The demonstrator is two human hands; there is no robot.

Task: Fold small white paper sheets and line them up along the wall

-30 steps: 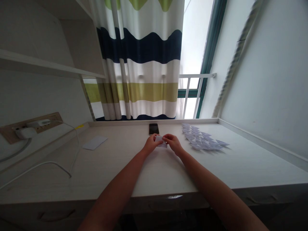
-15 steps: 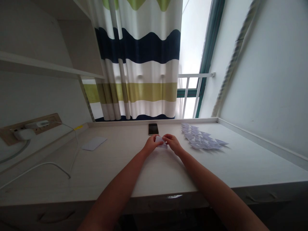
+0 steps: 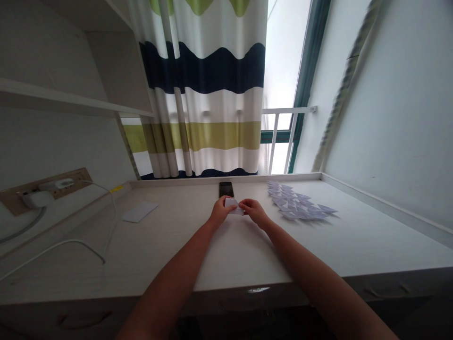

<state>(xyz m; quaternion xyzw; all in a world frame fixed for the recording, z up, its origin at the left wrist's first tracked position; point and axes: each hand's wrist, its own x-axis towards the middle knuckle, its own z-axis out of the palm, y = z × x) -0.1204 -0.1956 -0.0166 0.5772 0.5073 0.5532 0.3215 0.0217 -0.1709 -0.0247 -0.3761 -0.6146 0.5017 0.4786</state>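
A small folded piece of white paper (image 3: 231,204) is held between my two hands over the middle of the desk. My left hand (image 3: 220,210) grips its left side, thumb on top. At its right edge, the fingertips of my right hand (image 3: 254,211) pinch the paper. Just beyond the hands lies a dark phone (image 3: 226,189), its near end partly covered by my left hand. To the right rests a cluster of several folded white paper pieces (image 3: 297,203) with pointed ends. Flat white paper (image 3: 140,212) lies on the left of the desk.
The white desk (image 3: 170,255) has a raised rim along the back and right. A white cable (image 3: 76,240) runs over its left side from a socket strip (image 3: 53,189) on the wall. A striped curtain (image 3: 212,108) hangs behind, and a shelf (image 3: 71,101) juts out at upper left.
The paper has tilted and moved slightly up and left between my fingers. Both hands keep their hold. The cluster and the flat paper lie as before.
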